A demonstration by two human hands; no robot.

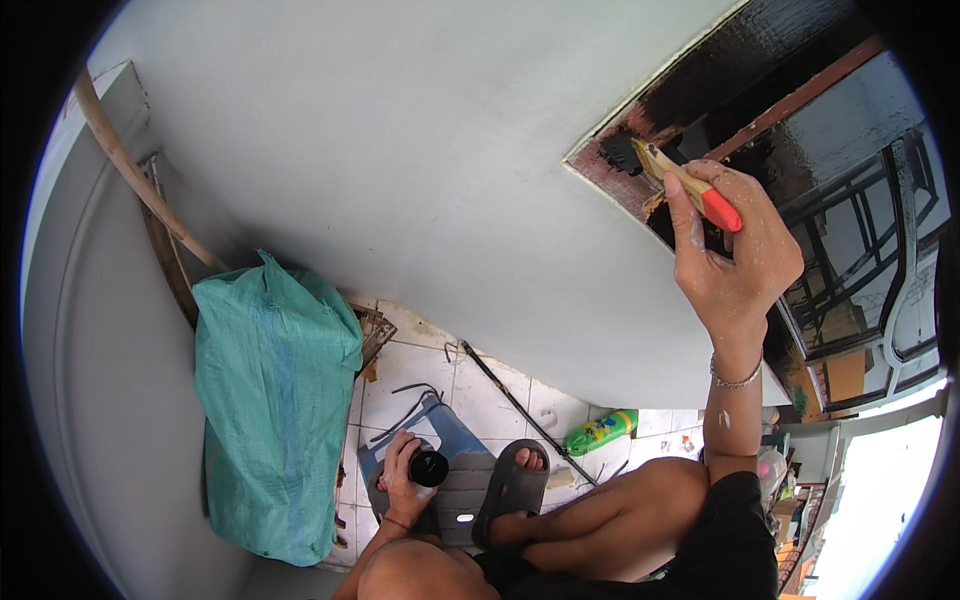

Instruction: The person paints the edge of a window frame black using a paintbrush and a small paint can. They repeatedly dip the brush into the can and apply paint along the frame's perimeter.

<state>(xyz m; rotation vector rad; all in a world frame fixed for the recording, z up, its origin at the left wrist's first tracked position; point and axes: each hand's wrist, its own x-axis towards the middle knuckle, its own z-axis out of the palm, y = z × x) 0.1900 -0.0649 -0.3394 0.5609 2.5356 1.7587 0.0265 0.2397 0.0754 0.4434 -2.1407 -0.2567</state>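
Observation:
My right hand (735, 247), flecked with light paint, grips a paintbrush (697, 186) with a pale wooden handle and a red end. The bristles touch the corner of a wooden window frame (609, 161), where a dark wet patch lies over worn reddish-brown paint. Down by my feet, my left hand (403, 476) is wrapped round a small round container (428, 468) with dark contents or a dark top; which of these cannot be told. That hand is above a blue-grey plastic stool or step (465, 480).
A green woven sack (277, 412) leans at the left by wooden poles (142, 180). A black rod (517, 405) and a green plastic bottle or pouch (602, 433) lie on white floor tiles (480, 390). A grey wall (420, 172) borders the window. An open glazed sash with black bars (896, 247) stands at the right.

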